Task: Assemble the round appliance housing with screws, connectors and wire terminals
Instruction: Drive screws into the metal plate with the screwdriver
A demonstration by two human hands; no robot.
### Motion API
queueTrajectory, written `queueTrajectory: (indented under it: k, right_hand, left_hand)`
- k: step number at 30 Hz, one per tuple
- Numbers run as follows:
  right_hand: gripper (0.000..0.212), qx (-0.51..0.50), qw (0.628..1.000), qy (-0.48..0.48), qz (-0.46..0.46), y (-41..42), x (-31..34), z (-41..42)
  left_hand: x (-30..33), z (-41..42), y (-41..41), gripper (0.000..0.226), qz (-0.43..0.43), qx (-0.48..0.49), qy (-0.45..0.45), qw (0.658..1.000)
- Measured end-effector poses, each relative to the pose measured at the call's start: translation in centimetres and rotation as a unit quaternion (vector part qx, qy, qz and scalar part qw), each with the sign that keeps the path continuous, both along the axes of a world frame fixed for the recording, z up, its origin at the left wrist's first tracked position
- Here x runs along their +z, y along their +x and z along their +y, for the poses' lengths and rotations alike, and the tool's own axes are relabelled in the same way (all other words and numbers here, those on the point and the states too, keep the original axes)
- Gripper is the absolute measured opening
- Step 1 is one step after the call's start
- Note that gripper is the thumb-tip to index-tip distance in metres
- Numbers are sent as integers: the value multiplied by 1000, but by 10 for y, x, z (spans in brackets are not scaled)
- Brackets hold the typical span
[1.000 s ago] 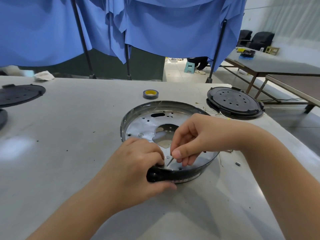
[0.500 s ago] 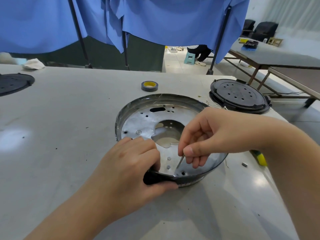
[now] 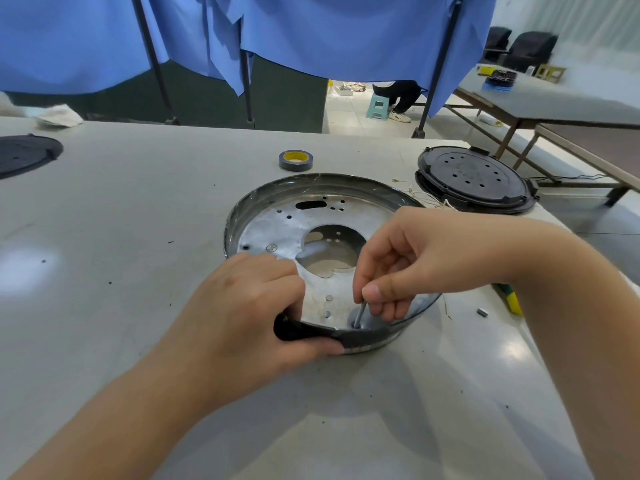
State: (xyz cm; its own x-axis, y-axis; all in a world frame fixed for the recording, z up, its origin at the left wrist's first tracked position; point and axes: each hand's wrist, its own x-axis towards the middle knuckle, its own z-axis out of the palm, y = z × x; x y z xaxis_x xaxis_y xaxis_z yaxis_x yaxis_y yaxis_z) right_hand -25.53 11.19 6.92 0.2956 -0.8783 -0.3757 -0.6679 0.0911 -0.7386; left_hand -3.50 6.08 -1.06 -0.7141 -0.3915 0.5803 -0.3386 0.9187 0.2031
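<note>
Left hand: the left hand (image 3: 242,317) is nearest, its grip curled over the near rim of the housing, thumb pressed along the outside of the wall and fingers bent inside, holding a black part (image 3: 294,332) against the rim.
Right hand: the right hand (image 3: 408,258) reaches in from the right, its grip narrow, thumb and fingertips pinching a thin metal pin (image 3: 360,313).
Pin: tilted slightly, its lower end at a hole in the plate just inside the near wall; whether it is a screw or a tool I cannot tell.
Housing: the round metal housing (image 3: 277,230) lies open side up on the tabletop (image 3: 138,220), in the middle, with a large cut-out in its centre and many small holes in the plate.
Right of housing: a small dark piece (image 3: 482,312) lies on the tabletop, and a yellow-green object (image 3: 512,299) shows beside the right forearm.
Farther back: a roll of tape (image 3: 296,160) with a yellow core lies behind the housing; a black round cover (image 3: 474,178) lies at the right, thin wires (image 3: 426,199) beside it.
Far left: another black disc (image 3: 27,154) at the edge.
Behind: blue cloth (image 3: 311,32) hangs on stands.
</note>
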Motion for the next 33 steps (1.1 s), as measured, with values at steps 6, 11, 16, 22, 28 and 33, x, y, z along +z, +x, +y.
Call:
queueTrajectory:
  k: [6,11,16,22,28,33]
  right_hand:
    - [9,26,998,-16,52,10,-6,-2]
    - [3,41,991,-42,119,13,-10,-3]
    - [2,35,990,-48,131,14,-11,-5]
    - [4,31,985,-57,160,15,-11,-4]
    - [6,31,982,-62,175,18,-11,-2]
    - [3,39,982,-59,175,18,-8,-1]
  left_hand:
    - [2,0,2,58,3,3,19,1000]
    - [3,2,1,56,4,6,19,1000]
    - [2,2,1,56,-2,8,16,1000]
    - [2,2,0,55,-3,10,14,1000]
    - [3,3,0,56,-3,9,19,1000]
    - [3,4,0,56,-7,12,24,1000]
